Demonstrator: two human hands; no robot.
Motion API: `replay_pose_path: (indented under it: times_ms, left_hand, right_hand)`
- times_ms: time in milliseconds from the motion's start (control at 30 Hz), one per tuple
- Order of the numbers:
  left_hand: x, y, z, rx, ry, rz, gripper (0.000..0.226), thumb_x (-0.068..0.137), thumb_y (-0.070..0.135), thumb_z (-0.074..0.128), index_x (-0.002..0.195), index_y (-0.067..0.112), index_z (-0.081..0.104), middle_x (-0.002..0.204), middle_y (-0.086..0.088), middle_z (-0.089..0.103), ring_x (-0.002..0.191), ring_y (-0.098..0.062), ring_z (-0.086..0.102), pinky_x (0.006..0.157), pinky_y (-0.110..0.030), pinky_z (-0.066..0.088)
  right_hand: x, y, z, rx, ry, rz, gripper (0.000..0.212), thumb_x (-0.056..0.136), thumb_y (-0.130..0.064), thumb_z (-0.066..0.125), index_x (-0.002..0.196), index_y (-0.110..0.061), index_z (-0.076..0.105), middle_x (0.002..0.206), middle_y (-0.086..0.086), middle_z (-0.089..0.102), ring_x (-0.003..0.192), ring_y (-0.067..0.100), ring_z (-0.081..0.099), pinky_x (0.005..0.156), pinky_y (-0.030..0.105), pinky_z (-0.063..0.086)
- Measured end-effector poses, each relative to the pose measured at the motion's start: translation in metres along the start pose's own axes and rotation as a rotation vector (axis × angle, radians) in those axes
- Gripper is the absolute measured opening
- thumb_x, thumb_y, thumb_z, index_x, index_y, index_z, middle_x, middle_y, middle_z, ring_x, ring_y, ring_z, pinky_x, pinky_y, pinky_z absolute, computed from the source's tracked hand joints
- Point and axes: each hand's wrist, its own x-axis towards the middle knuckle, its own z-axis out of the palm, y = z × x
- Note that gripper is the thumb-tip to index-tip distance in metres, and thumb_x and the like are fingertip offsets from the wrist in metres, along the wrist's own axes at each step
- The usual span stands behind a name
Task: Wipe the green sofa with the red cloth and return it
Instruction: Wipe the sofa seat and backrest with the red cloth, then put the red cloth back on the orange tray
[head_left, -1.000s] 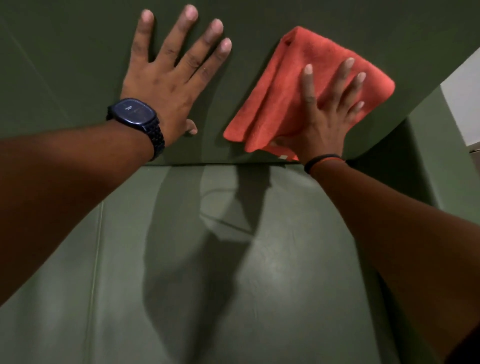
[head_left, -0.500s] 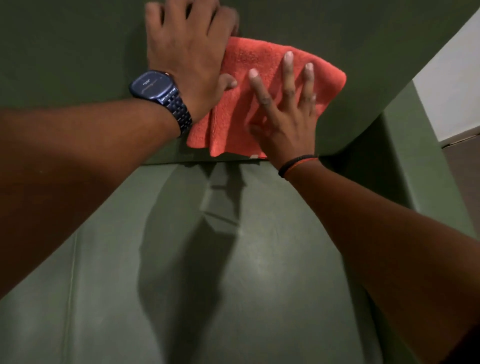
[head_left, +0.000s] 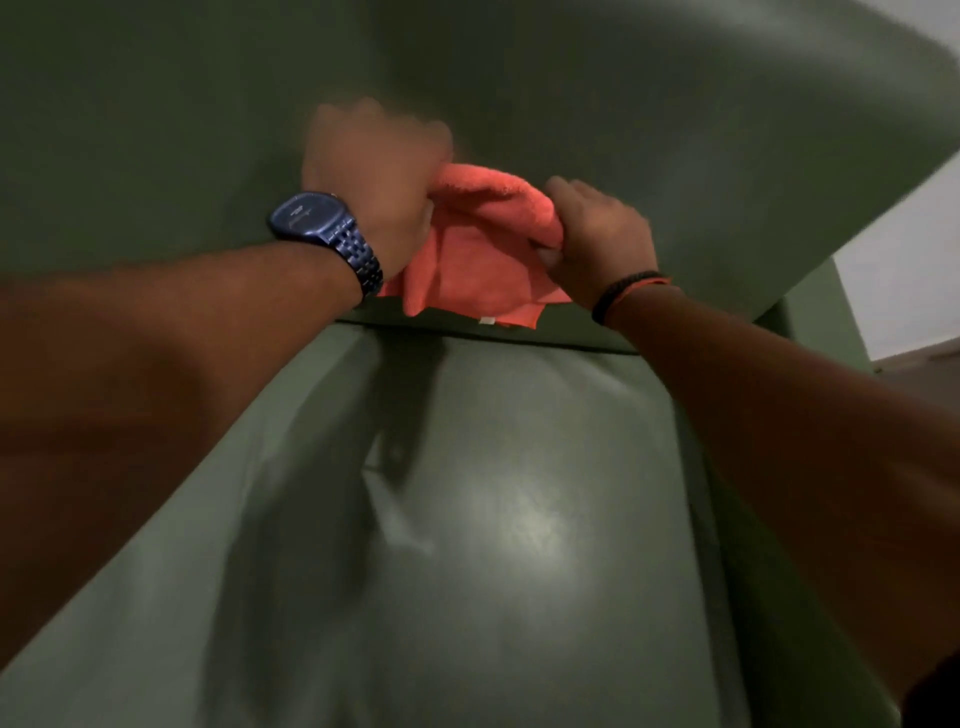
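The red cloth is bunched against the backrest of the green sofa, just above the crease where it meets the seat cushion. My left hand, with a dark blue watch on the wrist, grips the cloth's left side; it is blurred by motion. My right hand, with a black and orange band on the wrist, is closed on the cloth's right side. The cloth's lower edge and a small white tag hang loose between my wrists.
The sofa's right armrest rises at the right. Beyond it are a pale wall and a strip of brownish floor. My forearms cross both sides of the seat.
Both hands went from lying flat on the cloth and backrest to gripping the cloth, which is now bunched between them. The view has tilted and shifted.
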Motion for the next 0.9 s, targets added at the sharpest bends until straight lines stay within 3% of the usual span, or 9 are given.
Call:
replay_pose_path:
  times_ms: [100, 233, 533, 733, 900]
  left_hand:
    - [-0.035, -0.062, -0.039, 0.074, -0.002, -0.067, 0.018, 0.082, 0.018, 0.058, 0.099, 0.013, 0.058, 0.099, -0.014, 0.064, 0.096, -0.037, 0.049, 0.079, -0.046, 0.032]
    - [-0.103, -0.156, -0.115, 0.160, -0.016, -0.256, 0.014, 0.081, 0.022, 0.059, 0.091, 0.013, 0.061, 0.097, -0.012, 0.066, 0.097, -0.035, 0.051, 0.079, -0.043, 0.034]
    - [-0.339, -0.363, -0.343, 0.380, 0.031, -0.749, 0.010, 0.079, 0.022, 0.059, 0.088, 0.018, 0.062, 0.095, -0.003, 0.067, 0.096, -0.031, 0.054, 0.078, -0.038, 0.036]
    - [-0.504, -0.443, -0.455, 0.493, 0.056, -0.998, 0.014, 0.077, 0.020, 0.059, 0.091, 0.019, 0.063, 0.097, -0.005, 0.067, 0.096, -0.031, 0.055, 0.079, -0.038, 0.037]
    - [-0.651, -0.479, -0.506, 0.522, 0.024, -1.157, 0.012, 0.080, 0.018, 0.057, 0.090, 0.013, 0.062, 0.096, -0.013, 0.066, 0.093, -0.035, 0.056, 0.079, -0.041, 0.037]
  right_hand:
    - [0.025, -0.078, -0.011, 0.045, -0.034, -0.156, 0.024, 0.076, -0.027, 0.060, 0.093, -0.013, 0.051, 0.094, 0.016, 0.062, 0.083, 0.041, 0.058, 0.059, 0.039, 0.037]
    - [0.052, -0.215, -0.028, 0.069, -0.101, -0.399, 0.021, 0.076, -0.024, 0.062, 0.091, -0.014, 0.052, 0.091, 0.015, 0.063, 0.082, 0.039, 0.060, 0.059, 0.040, 0.044]
    - [0.044, -0.610, -0.065, 0.221, -0.214, -0.876, 0.024, 0.069, -0.022, 0.067, 0.085, -0.018, 0.049, 0.086, 0.012, 0.064, 0.080, 0.037, 0.061, 0.059, 0.039, 0.044]
    - [-0.005, -0.821, -0.069, 0.371, -0.291, -1.135, 0.024, 0.067, -0.022, 0.065, 0.082, -0.025, 0.046, 0.081, 0.007, 0.064, 0.077, 0.036, 0.060, 0.059, 0.038, 0.047]
    - [-0.066, -0.967, -0.053, 0.524, -0.437, -1.370, 0.023, 0.063, -0.016, 0.067, 0.085, -0.018, 0.059, 0.082, 0.012, 0.069, 0.078, 0.034, 0.063, 0.064, 0.036, 0.046]
